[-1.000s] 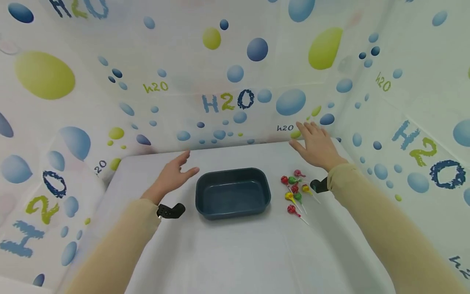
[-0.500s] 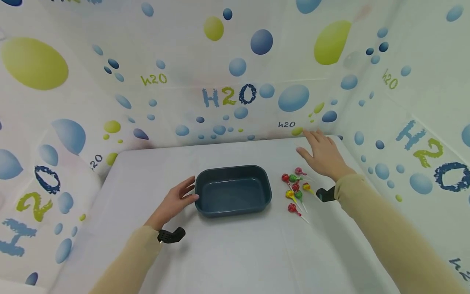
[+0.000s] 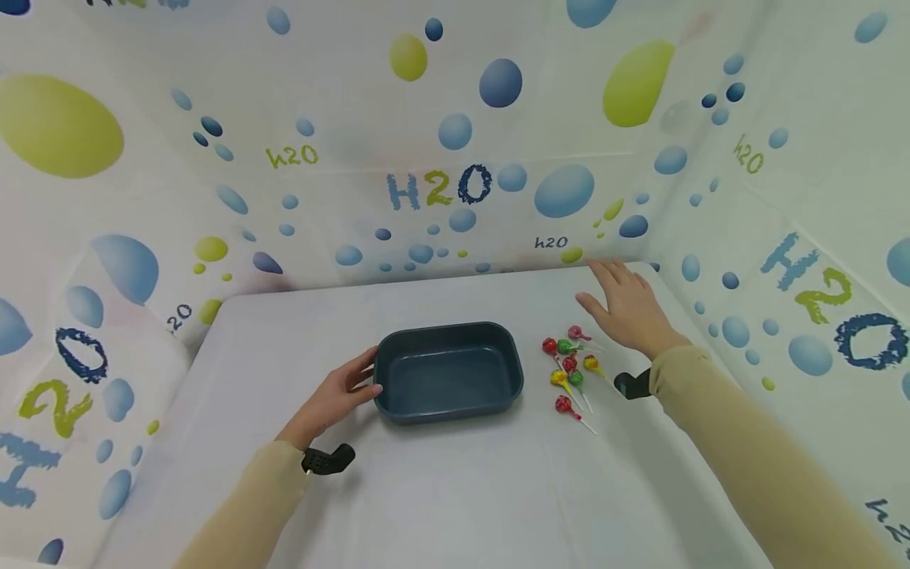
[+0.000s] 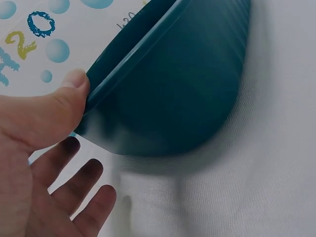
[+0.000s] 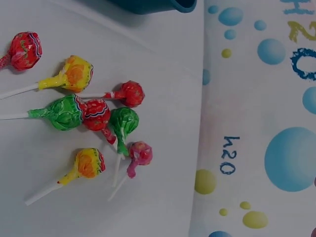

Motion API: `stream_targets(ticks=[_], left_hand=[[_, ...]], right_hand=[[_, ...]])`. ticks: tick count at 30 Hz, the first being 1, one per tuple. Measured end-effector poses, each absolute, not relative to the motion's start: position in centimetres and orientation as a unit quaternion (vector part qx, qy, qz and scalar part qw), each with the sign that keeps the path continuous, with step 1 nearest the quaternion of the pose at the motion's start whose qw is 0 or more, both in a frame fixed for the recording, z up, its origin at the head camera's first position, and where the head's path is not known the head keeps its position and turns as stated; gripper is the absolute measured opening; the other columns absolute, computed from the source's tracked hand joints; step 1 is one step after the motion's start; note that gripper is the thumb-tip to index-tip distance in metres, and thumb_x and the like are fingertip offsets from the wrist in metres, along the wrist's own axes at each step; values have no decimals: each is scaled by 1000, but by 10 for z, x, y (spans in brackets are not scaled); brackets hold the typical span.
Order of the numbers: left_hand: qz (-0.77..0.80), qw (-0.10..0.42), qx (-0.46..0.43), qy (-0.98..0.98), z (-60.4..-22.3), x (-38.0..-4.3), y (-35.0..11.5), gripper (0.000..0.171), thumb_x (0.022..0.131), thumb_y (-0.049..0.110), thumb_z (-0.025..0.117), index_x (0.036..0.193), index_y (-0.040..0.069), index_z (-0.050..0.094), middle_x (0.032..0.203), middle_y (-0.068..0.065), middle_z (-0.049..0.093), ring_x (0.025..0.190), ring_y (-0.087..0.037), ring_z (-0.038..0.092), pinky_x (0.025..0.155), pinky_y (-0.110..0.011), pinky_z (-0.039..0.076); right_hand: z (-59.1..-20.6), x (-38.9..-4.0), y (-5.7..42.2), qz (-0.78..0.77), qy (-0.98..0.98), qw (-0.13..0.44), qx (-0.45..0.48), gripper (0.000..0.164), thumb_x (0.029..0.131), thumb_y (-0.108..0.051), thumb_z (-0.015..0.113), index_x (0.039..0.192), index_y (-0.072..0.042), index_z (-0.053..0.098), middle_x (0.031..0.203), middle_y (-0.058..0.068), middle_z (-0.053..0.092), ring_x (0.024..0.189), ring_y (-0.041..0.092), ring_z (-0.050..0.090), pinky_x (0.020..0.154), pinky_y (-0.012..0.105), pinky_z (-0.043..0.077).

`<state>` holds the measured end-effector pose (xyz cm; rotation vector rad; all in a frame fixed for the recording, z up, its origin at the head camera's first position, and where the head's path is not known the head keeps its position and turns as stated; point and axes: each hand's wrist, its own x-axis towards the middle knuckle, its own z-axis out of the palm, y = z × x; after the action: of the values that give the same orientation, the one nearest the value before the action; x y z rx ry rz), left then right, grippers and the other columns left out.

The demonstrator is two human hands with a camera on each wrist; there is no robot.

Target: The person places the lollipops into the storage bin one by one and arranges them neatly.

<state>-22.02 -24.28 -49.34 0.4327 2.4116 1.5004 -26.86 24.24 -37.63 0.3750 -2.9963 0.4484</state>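
My left hand (image 3: 336, 397) is at the left end of a dark teal rectangular tray (image 3: 448, 415), thumb and fingers touching its outer side. In the left wrist view the thumb (image 4: 59, 108) meets the tray end (image 4: 173, 98) by the rim, while the other visible fingers (image 4: 79, 182) hang apart below it, loosely bent. My right hand (image 3: 629, 310) hovers with extended fingers and nothing in it, beyond and right of a cluster of wrapped lollipops. Among these are a red lollipop (image 3: 564, 405), a yellow lollipop (image 5: 74, 74) and a green lollipop (image 5: 66, 112).
The tray and lollipops lie on a white-covered table (image 3: 455, 490). A white sheet (image 3: 341, 87) printed with blue and green bubbles hangs behind and on both sides. A pink lollipop (image 5: 140, 153) lies at the cluster's far edge.
My left hand has come down and toward me onto the tray's left end. My right hand has shifted slightly right and lower in view. Tray and lollipops have stayed in place.
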Motion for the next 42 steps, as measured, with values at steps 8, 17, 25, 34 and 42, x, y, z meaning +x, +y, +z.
stream_targets(ticks=[8,17,25,34,42], left_hand=[[512,146,146,834,-498,-219,-238,76,103,13,61,164,8,17,169,-22,19,151,-49,29,118,-58,35],[508,148,148,835,-500,-222,-232,75,104,13,60,164,7,16,169,-23,19,151,-49,29,117,-57,35],[513,144,150,833,-500,-222,-229,75,104,13,60,164,6,16,169,-23,18,151,-49,29,117,-57,35],[503,144,148,839,-496,-224,-230,75,104,15,60,164,7,16,169,-23,19,151,-48,31,117,-57,36],[488,141,142,849,-496,-220,-238,76,104,19,59,164,6,15,169,-23,17,150,-50,31,115,-57,38]], right_hand=[[-382,-262,251,145,-981,42,119,72,106,-41,50,161,-1,25,164,30,28,153,51,19,126,68,15],[-383,-259,262,150,-981,43,112,71,107,-41,49,160,-1,26,163,30,29,153,52,19,125,69,15],[-378,-261,271,171,-978,46,112,72,107,-41,49,160,2,25,165,29,26,154,50,20,127,65,18],[-391,-272,288,267,-961,-1,71,70,110,-43,42,162,-1,22,164,26,32,152,47,29,124,62,27],[-460,-304,287,290,-954,-61,46,46,110,-22,48,149,3,48,145,26,57,138,45,52,116,58,43]])
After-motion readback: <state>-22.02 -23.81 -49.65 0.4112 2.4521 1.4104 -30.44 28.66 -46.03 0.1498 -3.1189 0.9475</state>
